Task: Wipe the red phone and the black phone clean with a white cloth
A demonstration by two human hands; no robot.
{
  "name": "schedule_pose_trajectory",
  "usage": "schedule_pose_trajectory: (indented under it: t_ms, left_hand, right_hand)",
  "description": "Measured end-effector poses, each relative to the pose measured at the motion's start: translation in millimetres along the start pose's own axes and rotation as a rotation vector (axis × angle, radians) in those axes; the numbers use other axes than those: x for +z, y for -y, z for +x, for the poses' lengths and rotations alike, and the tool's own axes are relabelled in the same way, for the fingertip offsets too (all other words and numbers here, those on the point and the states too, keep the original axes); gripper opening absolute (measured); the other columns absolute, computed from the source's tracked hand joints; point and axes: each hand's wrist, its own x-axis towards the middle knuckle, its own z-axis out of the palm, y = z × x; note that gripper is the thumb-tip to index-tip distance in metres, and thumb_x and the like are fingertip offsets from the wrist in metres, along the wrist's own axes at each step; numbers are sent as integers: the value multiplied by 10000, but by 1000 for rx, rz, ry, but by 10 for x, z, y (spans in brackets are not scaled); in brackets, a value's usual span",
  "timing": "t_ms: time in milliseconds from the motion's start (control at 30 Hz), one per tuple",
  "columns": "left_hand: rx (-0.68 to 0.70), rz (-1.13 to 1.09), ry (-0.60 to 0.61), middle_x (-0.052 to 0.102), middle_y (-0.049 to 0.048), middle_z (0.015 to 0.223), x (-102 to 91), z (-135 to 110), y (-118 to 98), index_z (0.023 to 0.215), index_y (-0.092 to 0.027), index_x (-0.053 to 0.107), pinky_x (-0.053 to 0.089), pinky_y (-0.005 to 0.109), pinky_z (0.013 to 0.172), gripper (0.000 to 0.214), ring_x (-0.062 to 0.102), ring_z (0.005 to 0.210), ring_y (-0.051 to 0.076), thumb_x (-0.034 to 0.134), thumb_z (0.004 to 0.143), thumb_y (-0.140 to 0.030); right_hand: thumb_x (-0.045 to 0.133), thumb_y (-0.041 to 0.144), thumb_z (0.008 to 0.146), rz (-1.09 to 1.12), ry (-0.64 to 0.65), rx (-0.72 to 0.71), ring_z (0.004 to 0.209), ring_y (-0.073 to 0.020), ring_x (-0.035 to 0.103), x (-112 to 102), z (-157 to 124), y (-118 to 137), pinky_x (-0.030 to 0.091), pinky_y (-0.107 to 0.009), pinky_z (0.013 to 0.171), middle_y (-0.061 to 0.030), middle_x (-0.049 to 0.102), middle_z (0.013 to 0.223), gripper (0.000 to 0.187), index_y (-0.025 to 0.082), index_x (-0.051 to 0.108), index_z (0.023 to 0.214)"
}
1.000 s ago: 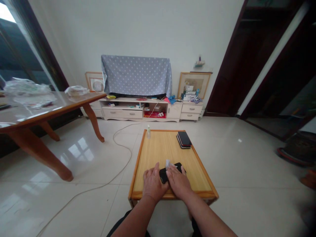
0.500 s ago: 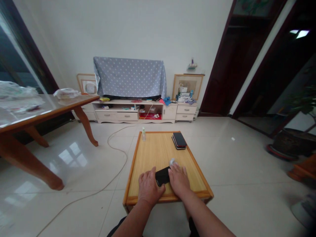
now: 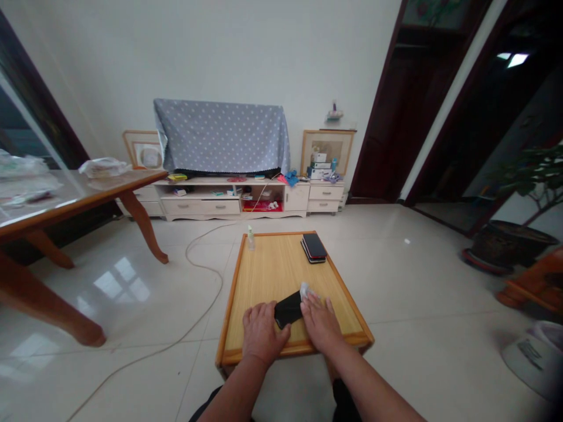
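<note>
A black phone (image 3: 288, 310) lies at a slant near the front of the small wooden table (image 3: 271, 264). My left hand (image 3: 263, 331) holds its left end, with the thumb along the near edge and the fingers at the far side. Over the right end of the phone, my right hand (image 3: 320, 319) presses a crumpled white tissue (image 3: 304, 288), which shows beyond the fingertips. Most of the tissue is hidden under the fingers.
A spray bottle (image 3: 250, 239) stands at the table's far left corner. Several dark flat devices (image 3: 314, 247) are stacked at its far right. A cable (image 3: 206, 266) runs over the floor on the left, by a larger table (image 3: 145, 181). A white bucket (image 3: 534, 354) stands at right.
The camera view has shifted slightly to the right. Both hands stay at the phone, and the tissue is still under my right fingers in almost the same place.
</note>
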Motion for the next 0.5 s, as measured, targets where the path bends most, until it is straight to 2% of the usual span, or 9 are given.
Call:
schedule_pose_trajectory:
  t_ms: [100,233,400,500]
  left_hand:
    - [32,-10,-16,635,96,1247,2,-11,1,1262,-235,572,185,459,1143,553,476,1260,290,644,759,-455]
    - [43,-2,-20,627,105,1258,19,-18,3,1257,-228,579,155,470,1161,559,467,1275,297,651,732,-409]
    - [32,12,23,625,101,1279,20,-16,12,1286,-226,561,151,452,1166,530,466,1281,275,597,782,-384]
    - [37,18,22,624,102,1278,9,-15,5,1289,-222,561,154,451,1164,542,457,1292,279,599,783,-410]
  right_hand:
    - [137,445,1041,-19,-7,2,1478,-215,282,-4,60,-54,43,-484,1226,-91,409,1545,609,175,502,1448]
    - [154,453,1039,-22,-4,8,1478,-235,281,-4,-33,80,44,-503,1224,-110,396,1549,611,157,484,1460]
    - [148,428,1047,83,80,-210,1463,-197,316,30,-377,329,8,-477,1235,-46,449,1524,564,255,519,1434]
    - [139,434,1048,85,74,-201,1459,-192,325,5,-422,281,12,-473,1237,-37,458,1518,569,262,529,1426]
